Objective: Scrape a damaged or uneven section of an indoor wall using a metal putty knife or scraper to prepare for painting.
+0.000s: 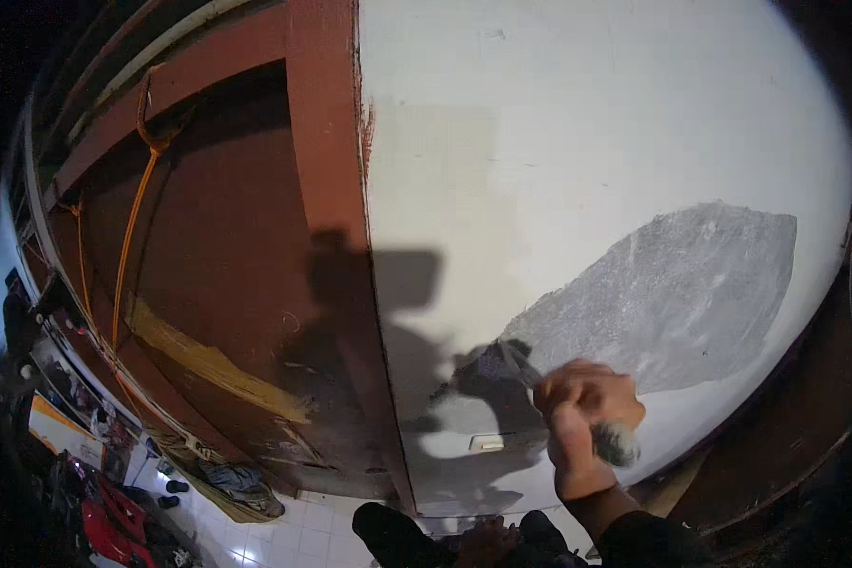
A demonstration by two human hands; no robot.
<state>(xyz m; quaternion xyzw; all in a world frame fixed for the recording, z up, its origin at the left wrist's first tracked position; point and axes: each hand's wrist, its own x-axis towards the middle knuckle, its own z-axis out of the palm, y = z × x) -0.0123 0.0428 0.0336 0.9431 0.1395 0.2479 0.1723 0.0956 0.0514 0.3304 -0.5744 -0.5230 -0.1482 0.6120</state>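
Observation:
My right hand (587, 412) is wrapped around the handle of a scraper (516, 363). The handle's pale, worn butt sticks out below my palm. Its thin blade points up and left, at the lower left edge of a rough grey patch (677, 293) on the white wall (577, 123). Shadow on the wall hides whether the blade tip touches it. Low between my dark-clothed knees is my left hand (488, 541), dim and small; its fingers are too unclear to read.
A small white wall switch or socket (487, 442) sits below the scraper. On the left stands a red-brown door frame (336, 180) with a brown panel (222, 227) and orange cord (131, 237). Cloth (237, 488) lies on the tiled floor (317, 530), near a red motorbike (114, 525).

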